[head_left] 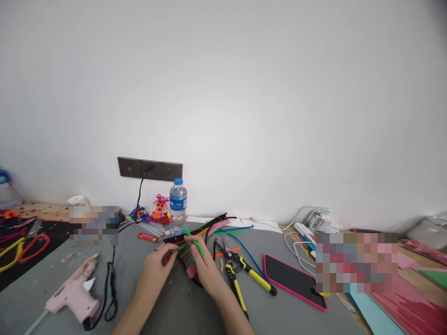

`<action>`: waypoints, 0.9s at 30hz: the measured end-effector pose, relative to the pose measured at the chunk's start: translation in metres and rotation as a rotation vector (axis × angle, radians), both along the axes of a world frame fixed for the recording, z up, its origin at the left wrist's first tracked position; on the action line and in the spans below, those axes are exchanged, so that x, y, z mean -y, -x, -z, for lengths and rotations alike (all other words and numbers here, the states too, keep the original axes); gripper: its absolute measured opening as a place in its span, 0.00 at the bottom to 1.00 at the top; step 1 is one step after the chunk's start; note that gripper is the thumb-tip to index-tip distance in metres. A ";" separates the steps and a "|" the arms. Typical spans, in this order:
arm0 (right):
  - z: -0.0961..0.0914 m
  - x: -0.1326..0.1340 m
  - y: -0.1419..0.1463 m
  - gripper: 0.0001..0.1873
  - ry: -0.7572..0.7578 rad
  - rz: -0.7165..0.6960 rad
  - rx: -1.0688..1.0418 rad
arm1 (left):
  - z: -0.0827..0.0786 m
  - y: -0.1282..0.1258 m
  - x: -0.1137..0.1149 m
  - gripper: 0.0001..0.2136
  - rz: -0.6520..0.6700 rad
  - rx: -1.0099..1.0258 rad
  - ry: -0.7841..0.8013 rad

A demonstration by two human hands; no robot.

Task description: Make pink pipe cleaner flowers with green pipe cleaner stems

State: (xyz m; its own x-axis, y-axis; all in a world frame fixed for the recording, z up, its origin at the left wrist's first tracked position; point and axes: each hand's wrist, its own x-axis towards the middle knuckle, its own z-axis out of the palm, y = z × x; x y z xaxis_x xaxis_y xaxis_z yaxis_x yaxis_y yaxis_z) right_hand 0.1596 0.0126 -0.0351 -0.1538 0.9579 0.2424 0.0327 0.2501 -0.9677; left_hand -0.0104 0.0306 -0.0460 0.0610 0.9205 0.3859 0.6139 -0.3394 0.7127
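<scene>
A bright green pipe cleaner (pixel 199 245) is held between my two hands above the grey mat. My left hand (pixel 161 258) pinches its left end, fingertips closed together. With thumb and fingers, my right hand (pixel 201 260) grips it farther right, where the green length bends and loops past the fingers. Just behind both hands lies a loose pile of pipe cleaners (pixel 221 225) in black, pink, orange, green and blue. Right of my right hand, yellow-and-black pliers (pixel 240 265) lie with their handles spread.
A pink glue gun (pixel 75 293) lies at left with its black cord. A water bottle (pixel 178 207) stands behind the pile, beside small pipe-cleaner figures (pixel 160 208). A phone in a pink case (pixel 295 281) lies at right. Scissors (pixel 33 249) rest far left.
</scene>
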 end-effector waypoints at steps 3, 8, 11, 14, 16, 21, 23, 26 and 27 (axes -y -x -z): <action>0.001 -0.008 -0.002 0.19 0.006 -0.012 0.084 | -0.001 0.001 0.000 0.07 -0.005 0.041 0.022; 0.003 -0.020 -0.014 0.19 0.004 0.064 0.175 | 0.000 0.001 0.001 0.08 -0.015 0.131 0.103; 0.000 -0.024 -0.020 0.17 0.010 0.092 0.247 | -0.002 0.000 0.003 0.08 -0.001 0.203 0.153; -0.001 -0.028 -0.024 0.15 0.027 0.090 0.323 | -0.005 -0.002 0.005 0.08 0.010 0.242 0.176; 0.001 -0.032 -0.026 0.13 0.016 0.090 0.355 | -0.006 -0.002 0.005 0.09 0.014 0.254 0.179; 0.013 -0.051 -0.028 0.13 -0.004 0.169 0.454 | -0.003 0.000 0.004 0.11 -0.015 0.393 0.150; 0.017 -0.057 -0.029 0.15 0.016 0.201 0.486 | -0.004 0.001 0.004 0.12 -0.048 0.450 0.128; 0.020 -0.062 -0.029 0.18 0.029 0.241 0.491 | -0.011 0.003 0.008 0.13 -0.139 0.513 0.079; 0.021 -0.062 -0.029 0.19 0.028 0.255 0.489 | -0.014 0.005 0.009 0.14 -0.181 0.534 0.057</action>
State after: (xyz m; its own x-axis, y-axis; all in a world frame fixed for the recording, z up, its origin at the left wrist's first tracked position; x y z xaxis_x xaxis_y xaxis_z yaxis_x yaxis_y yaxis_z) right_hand 0.1888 0.0744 -0.0557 -0.0043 0.9846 0.1748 0.5359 0.1499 -0.8309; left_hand -0.0149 0.0213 -0.0321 -0.2902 0.9184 0.2690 0.2081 -0.2138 0.9545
